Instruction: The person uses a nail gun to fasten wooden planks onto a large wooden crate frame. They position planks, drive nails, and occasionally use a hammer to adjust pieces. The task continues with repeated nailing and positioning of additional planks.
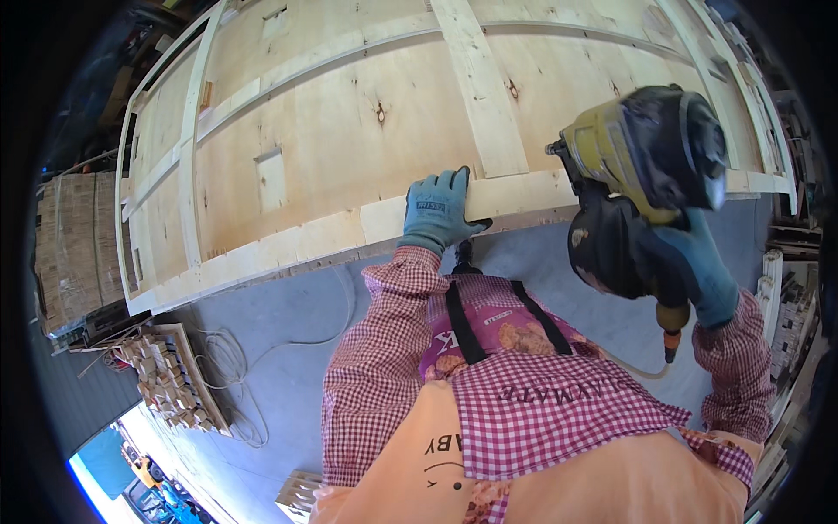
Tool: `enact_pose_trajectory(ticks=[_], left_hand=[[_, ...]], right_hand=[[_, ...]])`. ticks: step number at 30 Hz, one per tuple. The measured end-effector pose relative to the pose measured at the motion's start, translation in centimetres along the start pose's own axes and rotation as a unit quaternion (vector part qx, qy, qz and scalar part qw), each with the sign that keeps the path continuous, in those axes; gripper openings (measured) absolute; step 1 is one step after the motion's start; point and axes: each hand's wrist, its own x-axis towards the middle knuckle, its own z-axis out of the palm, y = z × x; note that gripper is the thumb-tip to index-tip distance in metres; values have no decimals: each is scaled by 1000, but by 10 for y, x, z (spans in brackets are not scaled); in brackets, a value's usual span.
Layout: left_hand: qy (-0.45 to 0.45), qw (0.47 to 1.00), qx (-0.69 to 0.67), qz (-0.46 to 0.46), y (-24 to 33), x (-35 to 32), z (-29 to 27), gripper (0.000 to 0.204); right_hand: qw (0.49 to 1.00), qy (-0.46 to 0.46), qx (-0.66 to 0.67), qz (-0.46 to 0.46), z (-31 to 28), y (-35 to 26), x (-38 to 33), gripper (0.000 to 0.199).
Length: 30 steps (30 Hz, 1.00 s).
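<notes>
Above grey floor (284, 306), my right grip (705, 271) clasped the nail gun (611, 153), pointing leftward; my left grip (436, 210) lay open on the wooden rail (332, 230).

Grey floor (292, 397), bright patch (179, 463), stacked timber (83, 249)

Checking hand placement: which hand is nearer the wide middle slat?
Left. The left hand is just left of the slat; the right hand, holding the nail gun, is farther right.

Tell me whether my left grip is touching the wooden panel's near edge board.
Touching. The head view shows the gloved left grip resting on the near edge board, its fingers lying across the wood.
</notes>
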Motion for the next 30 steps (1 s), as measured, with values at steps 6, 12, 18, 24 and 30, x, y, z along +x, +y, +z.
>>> enact_pose_trajectory(ticks=[6,12,18,24,30], left_hand=[[13,999,-29,12,3,1,1,89],[21,999,-39,10,5,-2,-2,86],[24,999,-26,22,5,2,5,87],[31,999,-22,27,5,1,4,88],[16,999,-21,22,5,5,4,88]], right_hand=[[994,-54,-70,60,22,-14,44,31],[994,-48,-60,82,26,-22,55,32],[989,-76,-107,62,30,-25,55,34],[994,-55,-35,85,28,-19,46,34],[997,-47,-36,58,10,-9,31,31]])
